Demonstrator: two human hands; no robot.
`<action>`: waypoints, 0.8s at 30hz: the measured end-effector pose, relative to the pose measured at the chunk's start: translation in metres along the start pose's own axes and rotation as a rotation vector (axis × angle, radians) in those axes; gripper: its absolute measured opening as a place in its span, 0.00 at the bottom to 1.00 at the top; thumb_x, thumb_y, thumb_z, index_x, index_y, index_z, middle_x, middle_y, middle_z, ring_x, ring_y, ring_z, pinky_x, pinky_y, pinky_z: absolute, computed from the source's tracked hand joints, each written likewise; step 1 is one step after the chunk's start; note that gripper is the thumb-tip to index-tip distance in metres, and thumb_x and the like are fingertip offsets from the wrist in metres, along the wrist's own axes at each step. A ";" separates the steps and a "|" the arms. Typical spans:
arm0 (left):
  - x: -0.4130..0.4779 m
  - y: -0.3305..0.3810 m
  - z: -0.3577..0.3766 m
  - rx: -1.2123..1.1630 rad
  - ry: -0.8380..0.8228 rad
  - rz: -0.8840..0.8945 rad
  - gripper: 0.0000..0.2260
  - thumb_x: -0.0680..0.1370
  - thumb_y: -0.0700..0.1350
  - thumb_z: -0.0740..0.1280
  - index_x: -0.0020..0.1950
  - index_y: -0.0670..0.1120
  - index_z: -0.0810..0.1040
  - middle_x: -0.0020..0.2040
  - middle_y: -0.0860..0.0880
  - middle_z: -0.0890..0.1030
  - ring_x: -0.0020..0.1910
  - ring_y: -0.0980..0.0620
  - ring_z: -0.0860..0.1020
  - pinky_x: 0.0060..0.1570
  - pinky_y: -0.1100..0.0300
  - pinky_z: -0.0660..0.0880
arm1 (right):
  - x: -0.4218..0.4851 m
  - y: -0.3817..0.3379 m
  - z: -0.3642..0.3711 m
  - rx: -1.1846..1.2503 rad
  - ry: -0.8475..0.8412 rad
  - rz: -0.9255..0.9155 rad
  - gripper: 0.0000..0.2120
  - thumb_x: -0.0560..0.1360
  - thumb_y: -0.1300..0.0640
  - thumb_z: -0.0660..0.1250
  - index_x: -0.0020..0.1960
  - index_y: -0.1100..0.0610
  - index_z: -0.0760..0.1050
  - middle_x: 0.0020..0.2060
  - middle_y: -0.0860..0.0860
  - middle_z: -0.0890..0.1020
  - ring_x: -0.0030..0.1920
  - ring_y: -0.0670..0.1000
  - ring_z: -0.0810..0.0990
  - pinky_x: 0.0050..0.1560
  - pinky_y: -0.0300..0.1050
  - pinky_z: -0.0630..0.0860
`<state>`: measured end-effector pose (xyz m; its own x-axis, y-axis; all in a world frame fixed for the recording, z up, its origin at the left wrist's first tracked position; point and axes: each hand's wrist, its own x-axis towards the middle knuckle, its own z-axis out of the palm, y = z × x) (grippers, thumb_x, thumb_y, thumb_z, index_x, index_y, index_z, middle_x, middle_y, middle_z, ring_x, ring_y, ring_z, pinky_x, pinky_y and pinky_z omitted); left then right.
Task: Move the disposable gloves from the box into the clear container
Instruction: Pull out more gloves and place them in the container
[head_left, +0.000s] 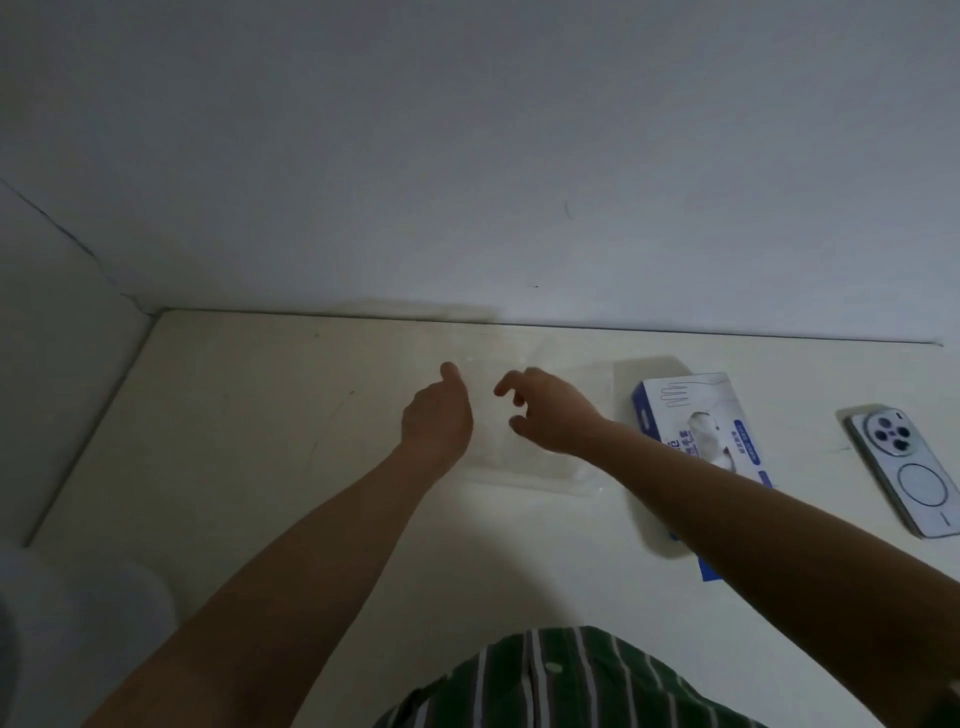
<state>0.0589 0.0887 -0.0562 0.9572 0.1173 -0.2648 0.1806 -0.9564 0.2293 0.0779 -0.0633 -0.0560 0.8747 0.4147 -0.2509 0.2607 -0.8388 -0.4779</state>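
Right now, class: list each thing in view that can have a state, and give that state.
glove box: lying flat, opening uncovered, gloves showing.
clear container: standing on the table; contents unclear.
phone: lying face down.
left hand: over the container, fingers hidden.
right hand: over the container, fingers loosely curled, nothing visibly held.

Two bare hands, a left hand (436, 415) and a right hand (545, 410), one clear container (524, 473), one blue-and-white glove box (691, 410), one phone (906, 473), one pale table (234, 441), one striped shirt (561, 680)
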 end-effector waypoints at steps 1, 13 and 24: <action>0.000 0.000 0.001 0.052 -0.025 0.012 0.16 0.80 0.36 0.55 0.68 0.38 0.61 0.55 0.39 0.79 0.52 0.41 0.79 0.46 0.52 0.74 | 0.002 0.003 0.006 -0.021 -0.052 0.045 0.24 0.74 0.58 0.70 0.68 0.51 0.69 0.59 0.53 0.75 0.51 0.50 0.77 0.55 0.46 0.77; 0.014 0.015 0.004 0.165 0.073 0.400 0.13 0.74 0.35 0.65 0.57 0.43 0.72 0.52 0.44 0.75 0.46 0.44 0.77 0.40 0.56 0.72 | 0.020 0.019 0.044 -0.155 -0.324 0.141 0.46 0.70 0.54 0.75 0.78 0.49 0.49 0.67 0.59 0.60 0.63 0.59 0.70 0.61 0.52 0.74; 0.029 -0.003 0.027 -0.081 -0.564 -0.022 0.40 0.71 0.44 0.76 0.72 0.50 0.52 0.64 0.39 0.62 0.52 0.42 0.72 0.25 0.59 0.72 | 0.017 -0.011 0.018 0.447 -0.081 0.196 0.10 0.76 0.64 0.64 0.56 0.59 0.75 0.45 0.52 0.77 0.41 0.49 0.77 0.43 0.43 0.77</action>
<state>0.0803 0.0877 -0.0894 0.6883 -0.0453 -0.7240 0.2367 -0.9294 0.2832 0.0826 -0.0401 -0.0704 0.8504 0.3050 -0.4287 -0.1221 -0.6781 -0.7248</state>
